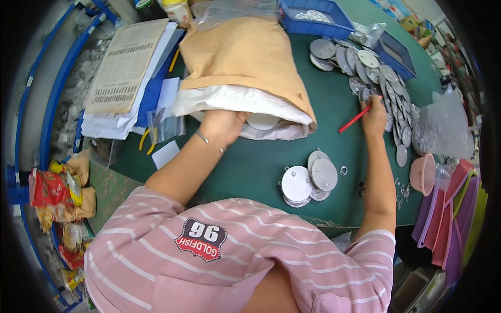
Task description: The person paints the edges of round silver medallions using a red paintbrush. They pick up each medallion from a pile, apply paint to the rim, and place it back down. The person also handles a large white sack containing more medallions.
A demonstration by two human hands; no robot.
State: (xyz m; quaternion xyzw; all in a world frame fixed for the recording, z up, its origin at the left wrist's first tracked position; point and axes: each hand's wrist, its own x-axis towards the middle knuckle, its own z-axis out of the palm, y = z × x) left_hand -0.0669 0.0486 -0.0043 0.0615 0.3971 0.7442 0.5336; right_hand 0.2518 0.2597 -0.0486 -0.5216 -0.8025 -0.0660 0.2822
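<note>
A large tan paper sack (240, 57) with a white lining lies on the green table, its mouth facing me. My left hand (223, 126) reaches into that mouth, and the lining hides most of its fingers. Beside it, just inside the sack, a pale round disc (262, 121) shows. My right hand (373, 119) is closed around a red pen (354, 119) at the near edge of a spread heap of round grey metal discs (394, 94). A smaller stack of discs with little loops (297, 183) sits close in front of me.
Blue bins (315, 16) stand at the back. Papers (125, 68) and yellow-handled pliers (147, 142) lie left of the sack. On the right are a pink cup (421, 175), a clear plastic bag (443, 125) and colored trays (454, 208). Small metal rings (343, 170) lie near my right forearm.
</note>
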